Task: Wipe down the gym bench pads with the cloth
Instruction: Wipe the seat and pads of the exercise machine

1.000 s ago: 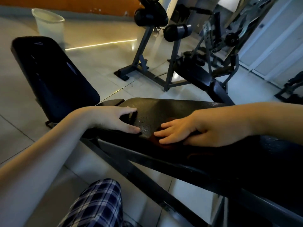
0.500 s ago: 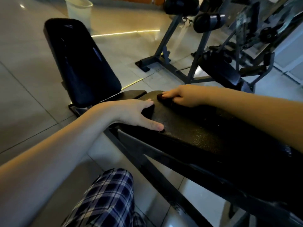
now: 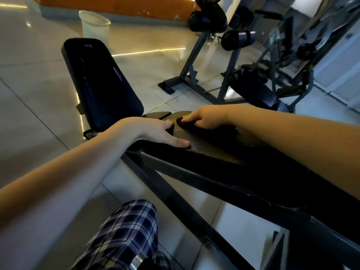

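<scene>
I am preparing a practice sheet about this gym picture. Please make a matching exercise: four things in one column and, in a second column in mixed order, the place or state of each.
Things
1. left hand
2. right hand
3. bin
4. back pad

Places or states
a. stands on the floor, far back
b. holds the cloth on the seat pad
c. tilted up beyond the seat pad
d. rests on the seat pad's end, without cloth

Pairs: 1-d, 2-b, 3-a, 4-c
</scene>
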Available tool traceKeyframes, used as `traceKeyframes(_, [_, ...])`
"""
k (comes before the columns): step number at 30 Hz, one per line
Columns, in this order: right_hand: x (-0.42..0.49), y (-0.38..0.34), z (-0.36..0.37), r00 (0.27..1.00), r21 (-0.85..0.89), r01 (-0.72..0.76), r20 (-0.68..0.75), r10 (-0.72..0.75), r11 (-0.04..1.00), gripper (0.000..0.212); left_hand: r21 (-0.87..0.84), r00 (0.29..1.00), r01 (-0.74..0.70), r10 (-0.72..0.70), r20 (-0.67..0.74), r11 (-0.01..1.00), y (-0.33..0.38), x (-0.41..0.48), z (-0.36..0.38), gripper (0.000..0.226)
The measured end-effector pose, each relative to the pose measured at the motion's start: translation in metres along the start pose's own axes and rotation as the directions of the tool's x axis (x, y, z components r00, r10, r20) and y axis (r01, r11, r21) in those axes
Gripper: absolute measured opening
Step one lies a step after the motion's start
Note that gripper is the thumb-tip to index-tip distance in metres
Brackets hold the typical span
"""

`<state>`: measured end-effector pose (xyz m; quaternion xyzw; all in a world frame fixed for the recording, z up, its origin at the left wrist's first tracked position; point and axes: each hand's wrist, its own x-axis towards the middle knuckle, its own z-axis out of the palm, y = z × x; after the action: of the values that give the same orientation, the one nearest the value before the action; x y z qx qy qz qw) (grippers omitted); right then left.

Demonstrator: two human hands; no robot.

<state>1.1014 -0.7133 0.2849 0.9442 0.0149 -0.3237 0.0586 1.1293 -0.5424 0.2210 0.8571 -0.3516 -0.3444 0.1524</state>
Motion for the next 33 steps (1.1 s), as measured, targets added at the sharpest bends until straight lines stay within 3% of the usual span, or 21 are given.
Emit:
traceKeyframes(5, [-0.081, -0.008, 0.01, 0.973, 0.084, 0.215, 0.066, -0.221, 0.973, 0.053, -0.002, 0.998, -0.055, 0.055, 0.024, 0.999, -0.003, 0.0, 0.002, 0.133])
traceKeyframes(10, [-0.102, -0.002, 0.015, 0.945, 0.17, 0.286, 0.111, -0.307, 0.943, 0.051, -0.01, 0.996, -0.092, 0.092, 0.014, 0.996, -0.012, 0.004, 0.002, 0.134])
traceKeyframes(14, [-0.072, 0.0, 0.014, 0.957, 0.195, 0.27, 0.053, -0.285, 0.943, 0.049, -0.034, 0.995, -0.1, 0.099, -0.024, 0.994, -0.015, 0.005, 0.005, 0.132])
traceKeyframes(19, [0.003, -0.005, 0.01, 0.98, 0.122, 0.2, -0.014, -0.2, 0.972, 0.05, -0.008, 1.0, -0.006, 0.006, 0.025, 1.0, -0.013, 0.002, 0.003, 0.148])
traceKeyframes(23, [0.062, -0.009, 0.003, 0.993, 0.077, 0.121, -0.022, -0.119, 0.99, 0.051, -0.023, 0.999, 0.032, -0.031, 0.005, 0.999, -0.018, 0.0, 0.013, 0.137])
traceKeyframes(29, [0.102, -0.021, 0.001, 0.998, 0.046, 0.049, -0.048, -0.047, 0.998, 0.049, -0.223, 0.974, 0.017, -0.067, -0.217, 0.975, -0.051, -0.005, 0.057, 0.12])
traceKeyframes(33, [0.085, -0.025, 0.002, 0.995, 0.009, 0.101, -0.009, -0.101, 0.995, 0.054, -0.13, 0.938, -0.003, -0.042, -0.345, 0.991, -0.068, -0.001, 0.075, 0.128])
